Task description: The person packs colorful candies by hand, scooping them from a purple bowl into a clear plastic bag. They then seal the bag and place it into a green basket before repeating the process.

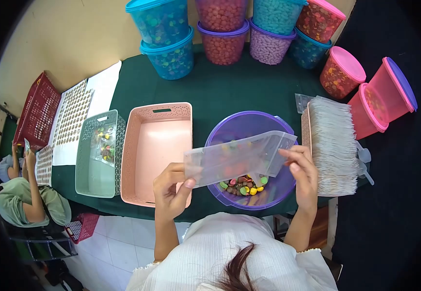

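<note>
Both hands hold a clear plastic bag (239,157) stretched between them above the purple bowl (249,126). The left hand (171,189) pinches the bag's lower left end between thumb and fingers; the right hand (305,172) grips its upper right end at the opening. The bag hangs slanted, its right end higher, and covers part of the view into the bowl. At the bottom of the bowl lie coloured candies (243,185), directly under the bag.

Just left of the bowl stands a pink basket (157,150), and left of that a green basket (96,155) with a filled bag (104,145) of candies in it. Just right of the bowl a thick stack of clear bags (334,150) sits close to the right hand. Along the far edge of the counter (220,92) stand lidded tubs (171,53) of candies, blue, purple and pink. At the far left another person (23,194) sits below the counter, near a red basket (36,114).
</note>
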The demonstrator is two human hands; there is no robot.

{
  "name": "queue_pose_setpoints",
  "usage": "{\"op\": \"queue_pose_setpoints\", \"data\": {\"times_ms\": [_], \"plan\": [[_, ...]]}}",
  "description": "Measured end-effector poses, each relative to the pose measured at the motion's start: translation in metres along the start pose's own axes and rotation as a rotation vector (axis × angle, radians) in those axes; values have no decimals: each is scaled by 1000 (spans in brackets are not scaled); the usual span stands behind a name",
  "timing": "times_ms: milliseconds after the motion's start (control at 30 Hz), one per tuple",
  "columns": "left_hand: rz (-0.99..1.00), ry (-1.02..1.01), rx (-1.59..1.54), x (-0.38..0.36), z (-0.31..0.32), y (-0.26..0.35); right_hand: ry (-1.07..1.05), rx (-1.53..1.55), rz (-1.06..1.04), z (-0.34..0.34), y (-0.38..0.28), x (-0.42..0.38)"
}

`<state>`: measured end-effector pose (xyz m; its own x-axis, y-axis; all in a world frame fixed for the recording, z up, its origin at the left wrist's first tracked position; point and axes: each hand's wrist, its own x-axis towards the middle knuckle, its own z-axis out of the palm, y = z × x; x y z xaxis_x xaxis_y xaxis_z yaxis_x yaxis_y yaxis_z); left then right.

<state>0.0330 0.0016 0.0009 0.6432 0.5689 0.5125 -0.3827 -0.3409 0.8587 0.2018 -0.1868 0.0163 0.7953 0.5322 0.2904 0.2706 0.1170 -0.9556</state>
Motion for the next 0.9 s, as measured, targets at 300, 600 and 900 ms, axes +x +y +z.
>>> {"op": "queue_pose_setpoints", "data": {"times_ms": [300, 600, 900], "plan": [[-22, 77, 124, 1, -2, 2, 44, 64, -63, 1, 0, 0], [-49, 116, 123, 1, -6, 2, -159, 308, 49, -7, 1, -4], [61, 242, 53, 13, -34, 23, -283, -179, -463, 0, -41, -13]]}}
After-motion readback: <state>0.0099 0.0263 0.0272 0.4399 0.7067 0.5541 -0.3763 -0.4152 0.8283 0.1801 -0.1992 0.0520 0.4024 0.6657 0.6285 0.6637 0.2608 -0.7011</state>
